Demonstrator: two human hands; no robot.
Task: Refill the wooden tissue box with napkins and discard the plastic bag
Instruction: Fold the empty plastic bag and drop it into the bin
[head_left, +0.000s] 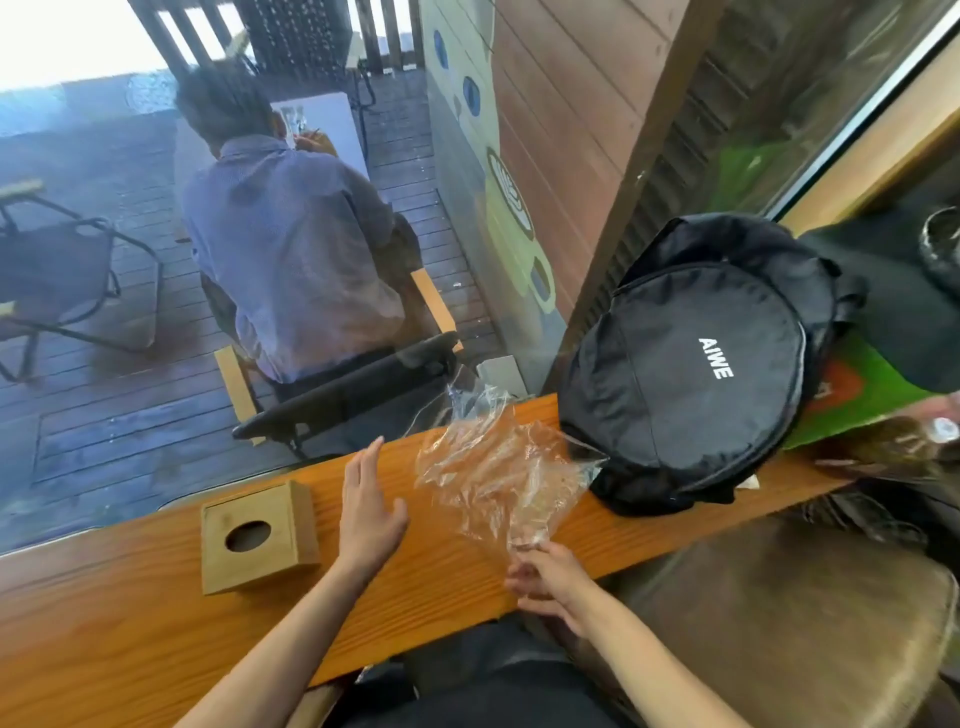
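Plastic bag (498, 467), clear and crumpled, rises from the right hand (550, 582), which pinches its lower end — apparently empty and lifted for discarding. Wooden tissue box (260, 535) sits closed just beside the left hand (369, 509), on its outer side; that hand hovers flat, fingers spread, holding nothing — probably just released.
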